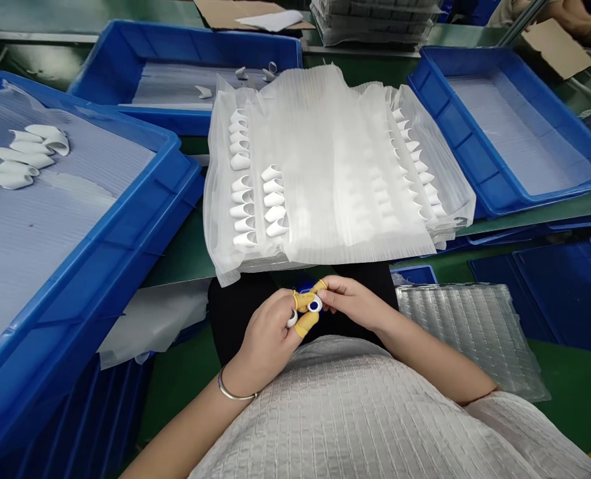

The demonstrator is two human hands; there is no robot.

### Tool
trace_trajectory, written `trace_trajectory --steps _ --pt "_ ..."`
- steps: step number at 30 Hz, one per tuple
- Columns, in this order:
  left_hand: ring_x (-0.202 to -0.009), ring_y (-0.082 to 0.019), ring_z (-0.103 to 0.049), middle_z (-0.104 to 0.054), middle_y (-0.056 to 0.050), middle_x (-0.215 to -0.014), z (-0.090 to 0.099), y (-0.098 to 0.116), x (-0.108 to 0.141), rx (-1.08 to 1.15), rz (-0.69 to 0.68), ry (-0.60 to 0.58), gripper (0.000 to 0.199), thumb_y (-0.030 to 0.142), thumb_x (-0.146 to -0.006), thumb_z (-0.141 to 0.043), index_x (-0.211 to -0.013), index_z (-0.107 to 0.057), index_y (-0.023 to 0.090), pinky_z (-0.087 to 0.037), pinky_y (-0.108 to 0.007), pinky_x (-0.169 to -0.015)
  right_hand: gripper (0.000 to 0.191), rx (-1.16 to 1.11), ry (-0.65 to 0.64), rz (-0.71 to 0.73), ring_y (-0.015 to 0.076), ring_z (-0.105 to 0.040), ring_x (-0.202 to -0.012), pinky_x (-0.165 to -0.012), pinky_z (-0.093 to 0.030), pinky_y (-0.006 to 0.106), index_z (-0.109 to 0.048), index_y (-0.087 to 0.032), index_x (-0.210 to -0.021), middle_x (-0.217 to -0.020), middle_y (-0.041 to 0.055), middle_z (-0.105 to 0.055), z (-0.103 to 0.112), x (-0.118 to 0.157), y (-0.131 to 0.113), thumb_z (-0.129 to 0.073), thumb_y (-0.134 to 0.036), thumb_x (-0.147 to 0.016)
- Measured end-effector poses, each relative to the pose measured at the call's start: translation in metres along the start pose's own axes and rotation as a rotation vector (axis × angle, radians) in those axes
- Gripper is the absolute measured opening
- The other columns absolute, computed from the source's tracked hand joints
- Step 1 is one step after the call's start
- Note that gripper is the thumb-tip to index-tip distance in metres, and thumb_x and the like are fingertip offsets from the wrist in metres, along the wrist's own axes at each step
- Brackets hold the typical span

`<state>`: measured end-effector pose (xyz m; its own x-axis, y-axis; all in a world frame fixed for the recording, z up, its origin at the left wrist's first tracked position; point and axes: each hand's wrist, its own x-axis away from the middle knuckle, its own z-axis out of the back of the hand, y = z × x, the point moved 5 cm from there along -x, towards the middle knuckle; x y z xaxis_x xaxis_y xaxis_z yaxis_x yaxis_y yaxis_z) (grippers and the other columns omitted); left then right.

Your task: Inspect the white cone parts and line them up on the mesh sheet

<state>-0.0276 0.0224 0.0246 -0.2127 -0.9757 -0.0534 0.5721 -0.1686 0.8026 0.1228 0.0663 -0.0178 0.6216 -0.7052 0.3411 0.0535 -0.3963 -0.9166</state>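
Note:
Above my lap, my left hand pinches a small white hollow piece between thumb and finger. Its round open end faces me. A second white piece is tucked among the fingers of the same hand. Fingers of my right hand close on the far side of the first piece. Yellow finger cots cover several fingertips. Just beyond my hands lies a stack of clear trays under white foam sheeting. Rows of white tube-like pieces with slanted ends show at its left side, and more at its right.
A blue bin at left holds loose white pieces on foam. Another blue bin stands behind, and a third at right. Clear molded trays sit low at right. A person's arm shows at top right.

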Motion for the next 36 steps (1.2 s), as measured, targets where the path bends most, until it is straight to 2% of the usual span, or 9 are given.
trace_trajectory --steps 4,7,12,15,19,24,27,30,36 --pt "-0.067 -0.016 -0.054 -0.058 -0.002 -0.074 0.005 0.006 0.002 0.003 -0.119 -0.013 0.017 0.027 -0.094 -0.050 -0.083 -0.062 0.021 -0.043 -0.027 -0.058 0.039 -0.057 -0.049 -0.075 0.0106 -0.051 -0.062 -0.059 -0.039 0.023 -0.061 -0.015 -0.082 -0.070 -0.0016 -0.057 0.000 0.006 -0.004 -0.071 -0.053 -0.081" --pt "-0.065 -0.016 -0.055 -0.059 -0.001 -0.072 0.011 0.002 0.002 0.080 -0.109 0.022 0.014 0.029 -0.092 -0.054 -0.087 -0.066 0.023 -0.044 -0.028 -0.058 0.040 -0.032 -0.081 -0.067 0.0106 -0.052 -0.060 -0.058 -0.040 0.024 -0.060 -0.015 -0.077 -0.066 -0.0017 -0.057 0.003 0.015 -0.024 -0.074 -0.053 -0.078" --pt "-0.073 -0.019 -0.062 -0.065 -0.002 -0.081 0.004 -0.034 0.000 0.404 0.241 0.094 0.023 0.041 -0.082 -0.066 -0.097 -0.069 0.024 -0.051 -0.030 -0.064 0.028 0.103 -0.132 0.038 0.0122 -0.057 -0.065 -0.065 -0.044 0.026 -0.063 -0.015 -0.081 -0.070 0.0004 -0.062 0.009 0.032 -0.092 -0.070 -0.042 -0.085" --pt "-0.049 -0.009 -0.046 -0.053 0.004 -0.068 -0.017 -0.059 0.004 0.716 0.510 0.121 0.041 0.052 -0.071 -0.074 -0.099 -0.066 0.023 -0.040 -0.023 -0.046 0.022 0.245 -0.062 0.113 0.0133 -0.058 -0.069 -0.067 -0.045 0.027 -0.063 -0.016 -0.082 -0.073 0.0013 -0.063 0.017 0.023 -0.138 -0.068 -0.036 -0.087" --pt "-0.047 -0.005 -0.039 -0.052 0.004 -0.076 -0.039 -0.079 0.015 1.111 0.766 0.145 0.063 0.054 -0.062 -0.081 -0.114 -0.060 0.025 -0.030 -0.019 -0.043 0.017 0.466 0.171 0.202 0.0131 -0.054 -0.069 -0.064 -0.042 0.025 -0.062 -0.017 -0.079 -0.073 0.0002 -0.060 0.039 -0.025 -0.181 -0.065 -0.032 -0.086" --pt "-0.059 -0.009 -0.047 -0.060 0.000 -0.087 -0.040 -0.088 0.025 1.346 0.852 0.145 0.057 0.034 -0.062 -0.079 -0.115 -0.062 0.026 -0.036 -0.021 -0.051 0.018 0.805 0.387 0.266 0.0123 -0.047 -0.064 -0.056 -0.035 0.024 -0.063 -0.018 -0.083 -0.072 -0.0015 -0.051 0.061 -0.112 -0.204 -0.057 -0.033 -0.090" --pt "-0.063 -0.010 -0.049 -0.061 0.000 -0.089 -0.037 -0.090 0.028 1.407 0.877 0.143 0.054 0.030 -0.064 -0.076 -0.116 -0.060 0.026 -0.038 -0.021 -0.054 0.022 1.103 0.432 0.269 0.0123 -0.049 -0.067 -0.056 -0.035 0.024 -0.065 -0.017 -0.083 -0.086 0.0017 -0.053 0.060 -0.158 -0.211 -0.052 -0.032 -0.093" --pt "-0.061 -0.009 -0.047 -0.062 -0.001 -0.088 -0.034 -0.091 0.031 1.413 0.903 0.130 0.059 0.039 -0.067 -0.078 -0.121 -0.056 0.025 -0.035 -0.020 -0.053 0.020 1.219 0.440 0.245 0.0143 -0.051 -0.073 -0.059 -0.034 0.025 -0.067 -0.016 -0.081 -0.094 0.0047 -0.054 0.055 -0.193 -0.210 -0.052 -0.024 -0.093" --pt "-0.054 -0.007 -0.035 -0.054 0.003 -0.071 -0.028 -0.092 0.034 1.342 0.877 0.083 0.069 0.053 -0.067 -0.080 -0.124 -0.055 0.025 -0.023 -0.019 -0.047 0.019 1.383 0.434 0.190 0.0222 -0.055 -0.091 -0.065 -0.036 0.028 -0.069 -0.016 -0.084 -0.098 0.0094 -0.057 0.048 -0.231 -0.193 -0.053 -0.019 -0.093"
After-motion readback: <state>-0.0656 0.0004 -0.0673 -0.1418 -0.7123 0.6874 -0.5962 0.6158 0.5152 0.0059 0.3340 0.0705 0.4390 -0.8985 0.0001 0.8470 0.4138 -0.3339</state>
